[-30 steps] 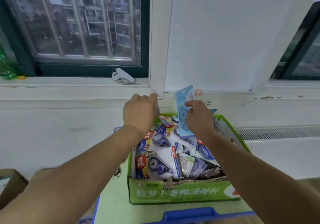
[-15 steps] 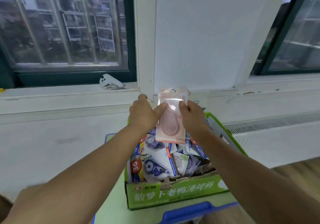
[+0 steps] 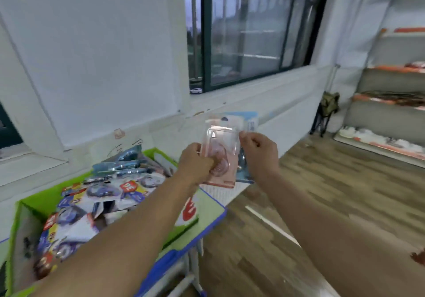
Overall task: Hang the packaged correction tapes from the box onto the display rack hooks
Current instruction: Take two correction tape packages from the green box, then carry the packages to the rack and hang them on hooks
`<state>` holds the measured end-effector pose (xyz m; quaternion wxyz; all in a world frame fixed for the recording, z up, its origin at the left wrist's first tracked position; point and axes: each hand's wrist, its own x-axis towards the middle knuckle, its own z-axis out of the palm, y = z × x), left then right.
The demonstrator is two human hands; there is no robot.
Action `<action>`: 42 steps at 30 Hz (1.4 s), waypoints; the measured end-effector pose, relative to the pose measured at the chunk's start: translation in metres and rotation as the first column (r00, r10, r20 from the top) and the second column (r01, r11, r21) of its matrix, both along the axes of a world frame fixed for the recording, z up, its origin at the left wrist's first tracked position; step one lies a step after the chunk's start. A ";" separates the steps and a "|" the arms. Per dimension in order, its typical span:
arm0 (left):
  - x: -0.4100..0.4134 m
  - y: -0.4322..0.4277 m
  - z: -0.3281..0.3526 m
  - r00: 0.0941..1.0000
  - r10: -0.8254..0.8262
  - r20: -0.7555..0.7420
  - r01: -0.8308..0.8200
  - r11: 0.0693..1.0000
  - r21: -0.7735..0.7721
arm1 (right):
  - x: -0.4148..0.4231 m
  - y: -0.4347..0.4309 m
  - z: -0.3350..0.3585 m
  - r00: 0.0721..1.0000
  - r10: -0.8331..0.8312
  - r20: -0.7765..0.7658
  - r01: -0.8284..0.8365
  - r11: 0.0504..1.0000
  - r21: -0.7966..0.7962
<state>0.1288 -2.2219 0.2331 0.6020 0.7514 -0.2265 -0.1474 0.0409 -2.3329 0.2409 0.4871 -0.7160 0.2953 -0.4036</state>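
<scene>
Head view. Just right of centre frame: pink packaged correction tape (image 3: 220, 144), upright, raised above the far corner of the desk. On its lower left side: left hand (image 3: 195, 161), grip pinching the clear blister between thumb and curled fingers. At its upper right edge: right hand (image 3: 257, 151), grip curled and pinching blue packaged correction tape (image 3: 249, 121), set directly behind the pink one and showing past its top and right side. Cannot tell whether the right fingers also touch the pink pack. Both packs held clear of box (image 3: 36, 201), green, open-topped, at lower left of frame on pale green desk (image 3: 212, 207) with blue rim. Inside the box: further packaged tapes (image 3: 103, 193), heaped at mixed angles, partly hidden by the left forearm. Upper centre: dark-framed window (image 3: 248, 32) above a white sill. Right edge of frame: shelving unit (image 3: 391, 85) with orange-edged shelves, blurred, contents not legible. Lower right: wood-pattern floor (image 3: 345, 193).
</scene>
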 end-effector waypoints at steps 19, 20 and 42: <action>-0.532 -0.369 0.005 0.694 -0.684 -0.224 0.639 0.729 -0.247 | -0.612 -0.268 0.003 0.530 -0.837 0.138 0.795 0.547 0.262; -0.558 -0.380 0.005 0.664 -0.710 -0.232 0.664 0.704 -0.253 | -0.637 -0.273 0.001 0.490 -0.862 0.130 0.821 0.506 0.263; -0.888 -0.697 0.052 0.510 -0.841 -0.182 0.785 0.541 -0.301 | -0.961 -0.539 0.054 0.177 -0.960 0.219 0.941 0.230 0.249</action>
